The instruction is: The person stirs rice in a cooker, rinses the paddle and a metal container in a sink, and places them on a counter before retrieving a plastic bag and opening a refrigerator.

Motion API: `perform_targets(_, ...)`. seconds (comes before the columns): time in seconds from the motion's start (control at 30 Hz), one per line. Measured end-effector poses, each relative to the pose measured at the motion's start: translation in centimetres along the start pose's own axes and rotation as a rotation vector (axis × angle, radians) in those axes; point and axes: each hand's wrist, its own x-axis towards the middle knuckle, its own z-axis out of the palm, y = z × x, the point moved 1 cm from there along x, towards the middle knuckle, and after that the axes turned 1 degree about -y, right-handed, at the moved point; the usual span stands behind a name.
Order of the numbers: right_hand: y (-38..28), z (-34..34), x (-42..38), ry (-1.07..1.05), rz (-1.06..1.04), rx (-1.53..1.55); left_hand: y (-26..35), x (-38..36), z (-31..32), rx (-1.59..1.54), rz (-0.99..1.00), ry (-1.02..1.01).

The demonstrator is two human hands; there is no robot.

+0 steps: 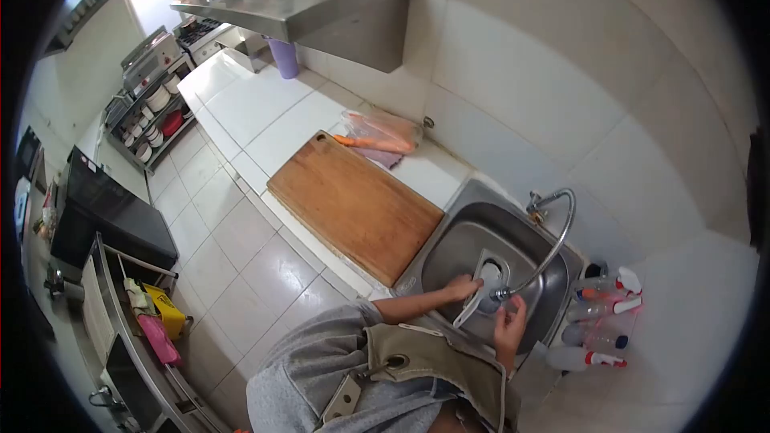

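Over the steel sink (449, 252), my left hand (463, 288) is closed on a white-handled utensil (468, 309), whose far end lies under the faucet. My right hand (510, 324) is just right of it, below the faucet spout (503, 293), with its fingers bent and apart and nothing seen in them. The curved metal faucet hose (571, 224) arches over the basin from the wall. What the utensil's head looks like is unclear. A wooden cutting board (353, 204) lies left of the sink.
Behind the board lies a plastic bag of carrots (385, 132). Several spray bottles (597, 313) stand right of the sink. A steel shelf (321, 0) juts from the wall above a purple cup (283, 58). A black appliance (120, 208) is at left.
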Motion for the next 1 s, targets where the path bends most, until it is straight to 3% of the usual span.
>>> perform_targets(0.17, -1.2, -0.3, -0.2, -0.007, 0.098, -0.017, 0.0, 0.0, 0.2, 0.001, -0.001, 0.048)
perform_targets(0.43, -1.2, -0.6, -0.3, 0.001, 0.074, -0.036, -0.1, 0.3, 0.0, 0.003, -0.032, 0.029)
perform_targets(0.5, -1.3, -1.0, 0.0, 0.007, 0.087, -0.045, -0.5, 0.6, 0.2, 0.035, -0.010, 0.147)
perform_targets(0.53, -1.2, -1.1, 0.3, 0.004, 0.077, -0.020, -0.6, 0.9, 0.0, -0.041, -0.021, 0.033)
perform_targets(0.63, -1.0, -1.1, 1.3, 0.014, 0.054, 0.032, 0.3, 0.0, -0.1, -0.005, 0.003, 0.088)
perform_targets(0.7, -1.2, -1.2, 2.3, -0.012, -0.050, -0.071, -0.7, 1.1, 0.1, -0.006, -0.019, 0.019)
perform_targets(0.9, 2.2, -2.7, 11.0, 0.089, -0.027, 0.211, 0.3, -1.3, -0.8, 0.069, -0.084, 0.100)
perform_targets(1.0, 4.9, -2.7, 17.4, 0.087, -0.034, 0.268, -1.7, -0.9, -1.3, -0.212, -0.185, -0.083)
